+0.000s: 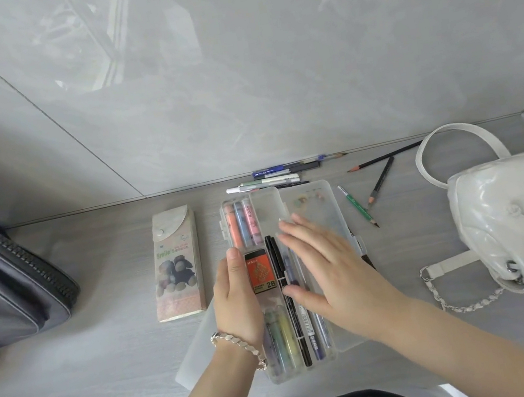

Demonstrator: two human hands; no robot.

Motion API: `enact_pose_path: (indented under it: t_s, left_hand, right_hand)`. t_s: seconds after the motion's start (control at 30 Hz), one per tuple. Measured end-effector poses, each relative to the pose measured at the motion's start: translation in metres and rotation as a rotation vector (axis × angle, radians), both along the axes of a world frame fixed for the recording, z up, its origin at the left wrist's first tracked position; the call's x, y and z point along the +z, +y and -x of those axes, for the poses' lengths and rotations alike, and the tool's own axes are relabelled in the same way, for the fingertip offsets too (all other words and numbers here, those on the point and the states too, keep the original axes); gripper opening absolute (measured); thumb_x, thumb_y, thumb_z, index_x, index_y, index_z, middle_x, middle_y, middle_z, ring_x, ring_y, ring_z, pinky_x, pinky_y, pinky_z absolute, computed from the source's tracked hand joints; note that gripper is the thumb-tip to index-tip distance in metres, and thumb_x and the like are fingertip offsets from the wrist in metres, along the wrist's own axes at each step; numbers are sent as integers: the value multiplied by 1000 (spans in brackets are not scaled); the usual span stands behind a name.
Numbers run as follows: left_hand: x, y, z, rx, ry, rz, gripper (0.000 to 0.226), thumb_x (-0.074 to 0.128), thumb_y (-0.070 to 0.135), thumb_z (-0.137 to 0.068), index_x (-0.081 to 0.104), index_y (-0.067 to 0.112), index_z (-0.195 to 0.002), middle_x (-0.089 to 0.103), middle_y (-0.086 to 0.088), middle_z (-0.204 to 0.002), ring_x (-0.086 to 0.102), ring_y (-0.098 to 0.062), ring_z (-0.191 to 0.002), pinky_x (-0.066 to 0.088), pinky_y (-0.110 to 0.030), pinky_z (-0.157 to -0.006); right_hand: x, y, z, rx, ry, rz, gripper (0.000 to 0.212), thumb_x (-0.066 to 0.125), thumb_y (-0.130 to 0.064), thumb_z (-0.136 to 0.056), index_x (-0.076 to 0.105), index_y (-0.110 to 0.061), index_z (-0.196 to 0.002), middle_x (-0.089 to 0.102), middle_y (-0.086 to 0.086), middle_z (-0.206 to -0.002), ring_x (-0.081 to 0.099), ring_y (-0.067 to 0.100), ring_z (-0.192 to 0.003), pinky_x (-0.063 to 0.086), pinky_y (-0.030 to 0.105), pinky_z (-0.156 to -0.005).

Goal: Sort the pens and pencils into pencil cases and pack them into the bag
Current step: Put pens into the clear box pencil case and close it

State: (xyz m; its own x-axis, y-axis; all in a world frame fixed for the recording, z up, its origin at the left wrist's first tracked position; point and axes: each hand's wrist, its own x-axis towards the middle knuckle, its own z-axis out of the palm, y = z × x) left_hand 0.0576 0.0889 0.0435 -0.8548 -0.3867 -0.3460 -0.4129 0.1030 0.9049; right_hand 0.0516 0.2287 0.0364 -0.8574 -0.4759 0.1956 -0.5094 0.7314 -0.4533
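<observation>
A clear plastic pencil case (326, 202) lies in the middle of the table, holding highlighters (244, 223), black pens (278, 264) and an orange 2B lead box (260, 272). My left hand (236, 302) grips the case's left edge, thumb up along the rim. My right hand (326, 267) lies flat with straight fingers on the translucent lid. A printed soft pencil case (176, 263) lies to the left. Loose pens (284, 174) lie by the wall, and pencils (381, 179) lie to the right. A white bag (516, 209) sits at the right.
A grey backpack (6, 283) with a black zipper stands at the left edge. A translucent sheet (196, 353) lies under the clear case. The bag's chain strap (455, 301) trails on the table. The tiled wall rises right behind the pens.
</observation>
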Motion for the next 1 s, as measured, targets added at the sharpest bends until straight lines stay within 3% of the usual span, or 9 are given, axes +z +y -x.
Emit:
enact_pose_path:
  t_s: [0.2,0.37,0.43,0.53,0.63,0.77,0.87,0.93,1.0]
  left_hand:
    - [-2,2,-1,17,-44,3,47,28,44,-96,61,10,-98,63,0,-86,58,-20,-88,44,-37,-90]
    - [-4,-5,3,59,-85,-25,51,28,53,-93,59,20,-115,63,-6,-118,56,-24,-113,39,-46,-105]
    - [-3,-8,5,78,-84,-24,46,28,52,-93,61,24,-110,63,-5,-117,56,-23,-113,39,-46,-105]
    - [2,-8,7,84,-94,-40,41,27,51,-94,57,27,-109,62,-2,-114,56,-21,-112,39,-42,-105]
    - [-4,-10,9,75,-117,-36,57,27,62,-89,56,21,-118,60,-1,-122,55,-22,-115,38,-41,-106]
    - [-10,-5,8,56,-199,-57,83,26,81,-74,43,29,-136,47,0,-142,45,-29,-129,33,-49,-110]
    - [-7,-5,10,-9,-200,-299,98,30,91,-60,51,27,-131,53,-5,-136,47,-30,-128,36,-49,-109]
    - [3,-3,9,-98,-156,-449,73,23,73,-78,70,24,-105,72,-2,-107,67,-17,-103,55,-31,-89]
    - [5,0,5,-258,-123,-473,58,37,67,-79,65,23,-103,74,3,-100,68,-8,-95,56,-20,-79]
  right_hand:
    - [-6,6,-9,55,-20,-20,59,35,-53,-90,31,-17,-136,36,0,-145,16,11,-139,7,28,-114]
    - [-1,23,0,-358,-200,452,57,37,-52,-90,26,-26,-140,24,-13,-142,16,1,-138,10,15,-113]
    - [-4,37,10,-666,-456,646,50,37,-42,-95,33,-19,-139,34,-14,-131,30,4,-132,19,16,-108]
    - [-14,52,19,-668,-1103,963,53,24,-47,-97,52,-13,-126,61,-6,-118,56,16,-115,34,34,-107]
    - [-5,51,14,-609,-1133,1127,48,26,-40,-98,65,-12,-105,72,6,-102,66,21,-100,45,41,-94]
    - [6,35,3,-470,-929,1016,26,48,-30,-91,74,-33,-87,71,-7,-104,62,14,-105,45,28,-90]
    - [13,20,-6,-355,-844,837,25,57,-25,-87,60,-49,-97,56,-24,-121,51,-1,-116,42,12,-89]
    - [16,11,-9,-297,-846,747,47,64,-34,-81,40,-50,-118,38,-28,-134,41,1,-125,37,16,-99]
    - [15,4,-11,-291,-850,607,80,71,-35,-76,18,-43,-136,23,-33,-134,29,-7,-126,25,19,-106]
